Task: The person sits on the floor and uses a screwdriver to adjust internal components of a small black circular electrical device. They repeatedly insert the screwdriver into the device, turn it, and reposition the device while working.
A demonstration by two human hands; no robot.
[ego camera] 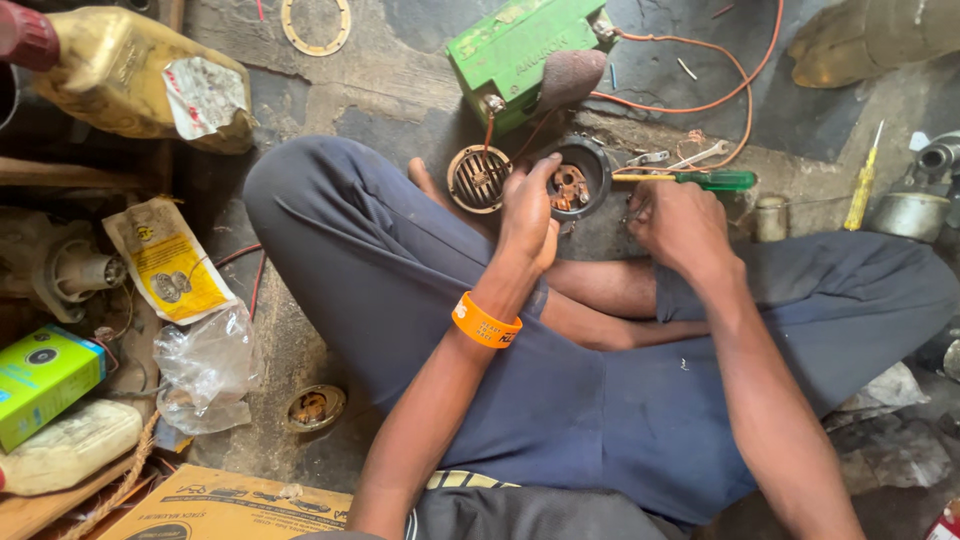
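I sit cross-legged on a concrete floor. My left hand, with an orange wristband, grips the rim of a round black horn body whose copper-coloured insides face up. My right hand rests on the floor just right of it, fingers curled near a green-handled screwdriver that lies with its shaft pointing at the horn. Whether that hand holds anything I cannot tell. A round slotted grille cover lies left of the horn. A green battery with orange wires sits behind.
A yellow oil jug is at the top left. A yellow packet, a clear plastic bag, a green box and a cardboard box lie left. A yellow screwdriver and metal parts lie right.
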